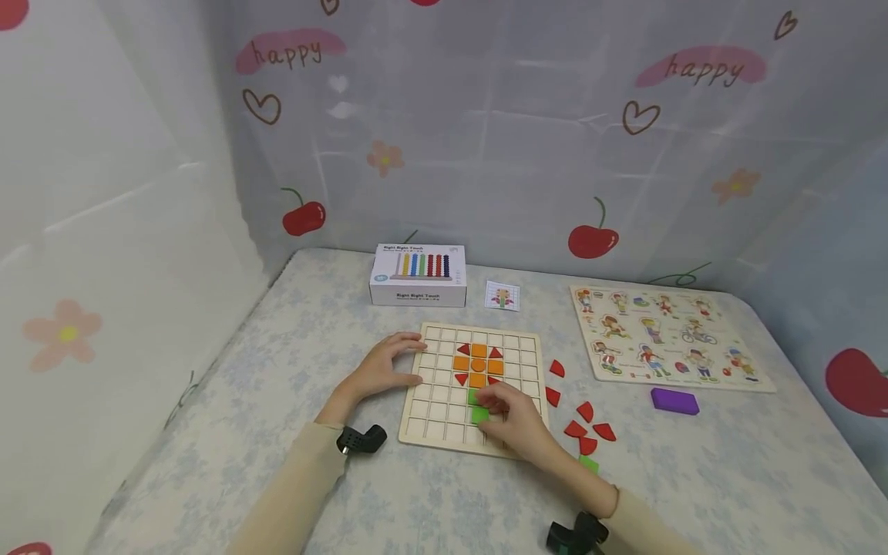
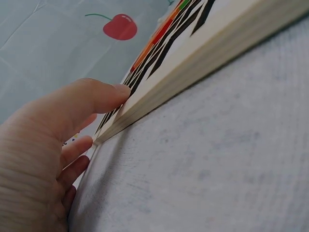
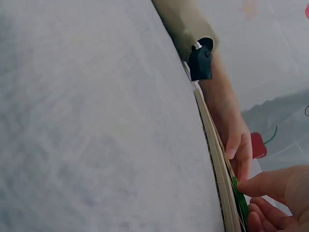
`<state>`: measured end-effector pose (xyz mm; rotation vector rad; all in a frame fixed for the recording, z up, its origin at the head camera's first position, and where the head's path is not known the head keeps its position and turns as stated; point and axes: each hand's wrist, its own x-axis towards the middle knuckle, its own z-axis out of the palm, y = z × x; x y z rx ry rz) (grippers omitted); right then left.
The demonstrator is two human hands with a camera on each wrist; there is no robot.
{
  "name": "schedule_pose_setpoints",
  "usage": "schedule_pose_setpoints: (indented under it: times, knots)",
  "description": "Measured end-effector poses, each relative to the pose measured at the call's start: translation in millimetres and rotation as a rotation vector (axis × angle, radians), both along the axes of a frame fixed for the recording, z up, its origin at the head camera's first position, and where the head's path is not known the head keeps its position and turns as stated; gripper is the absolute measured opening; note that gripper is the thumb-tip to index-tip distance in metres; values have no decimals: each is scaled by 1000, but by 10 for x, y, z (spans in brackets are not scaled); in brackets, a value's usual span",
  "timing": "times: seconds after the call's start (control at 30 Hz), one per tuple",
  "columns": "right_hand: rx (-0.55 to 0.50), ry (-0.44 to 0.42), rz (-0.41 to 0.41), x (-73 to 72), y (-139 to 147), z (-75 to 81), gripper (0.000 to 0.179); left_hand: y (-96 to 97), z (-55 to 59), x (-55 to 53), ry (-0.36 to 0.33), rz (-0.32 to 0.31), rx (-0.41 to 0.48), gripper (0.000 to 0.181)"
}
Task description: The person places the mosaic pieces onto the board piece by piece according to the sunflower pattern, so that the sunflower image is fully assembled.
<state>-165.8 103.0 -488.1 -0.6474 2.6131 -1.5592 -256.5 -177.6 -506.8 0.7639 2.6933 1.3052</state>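
Note:
A wooden grid board (image 1: 430,420) lies on the table. Set in it are orange squares (image 1: 479,351), an orange circle (image 1: 479,365), red pieces (image 1: 461,379) and two green squares (image 1: 479,415). My left hand (image 1: 378,366) rests at the board's left edge, its thumb (image 2: 113,96) on the rim and its fingers extended along the side. My right hand (image 1: 516,420) is over the lower middle, thumb and index apart beside the green squares. In the right wrist view its thumb (image 3: 263,186) touches the green edge; the other fingers are bent.
Several red quarter-circle pieces (image 1: 586,411) and a green square (image 1: 588,464) lie right of the board. A pattern card (image 1: 502,295) and a white box (image 1: 418,294) stand behind it. Farther right are a picture puzzle board (image 1: 669,339) and a purple block (image 1: 675,401).

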Motion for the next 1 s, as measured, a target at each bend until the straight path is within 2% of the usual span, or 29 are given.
schedule_pose_setpoints:
  times: [0.13, 0.27, 0.4, 0.53, 0.77, 1.0]
  knots:
    - [-41, -26, 6, -13, -22, -1, 31, 3, -6, 0, 31, 0, 8, 58]
    - [-59, -6, 10, 3, -31, -12, 30, -3, -32, -4, 57, 4, -1, 58]
    - [-95, 8, 14, 14, -37, -34, 29, -3, -19, -2, 5, 11, 8, 59]
    - [-101, -2, 2, 20, -34, -33, 28, 5, 0, -4, -16, 8, -1, 59]
    - [-59, -11, -83, 95, 136, 64, 23, 24, -8, -7, -13, 8, -8, 58]
    - [44, -89, -213, 364, 630, 175, 25, 11, 13, -3, -30, 15, -6, 58]
